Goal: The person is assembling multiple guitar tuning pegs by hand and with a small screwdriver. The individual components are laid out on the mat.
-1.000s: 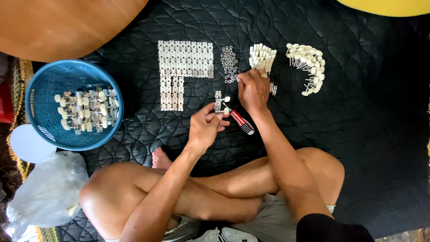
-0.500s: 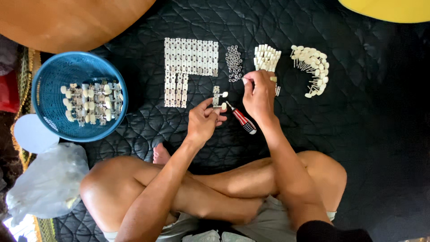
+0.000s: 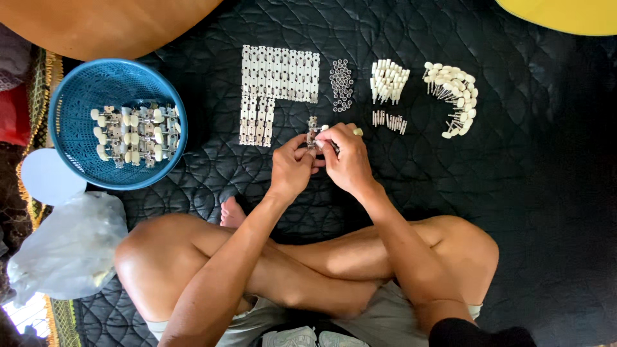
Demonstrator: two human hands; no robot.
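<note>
Both hands up at 12 o'clock from my knees: left hand (image 3: 292, 170) & right hand (image 3: 347, 157) pinching one small metal tuner piece (image 3: 313, 133) btwn fingertips, just below the plate rows (image 3: 279, 74). Blue basket (image 3: 74, 96) at 9.

Basket (image 3: 77, 96) lies left of plates (image 3: 277, 74); washers (image 3: 341, 85), probably, then pegs (image 3: 388, 80) rightward.

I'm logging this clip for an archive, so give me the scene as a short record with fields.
Setting: black quilted mat, person seated cross-legged
Left hand: grips small metal part
Right hand: grips the same part
Basket: blue, holds assembled pieces
Laid out: metal plates, rings, white pegs, white knobs
</note>
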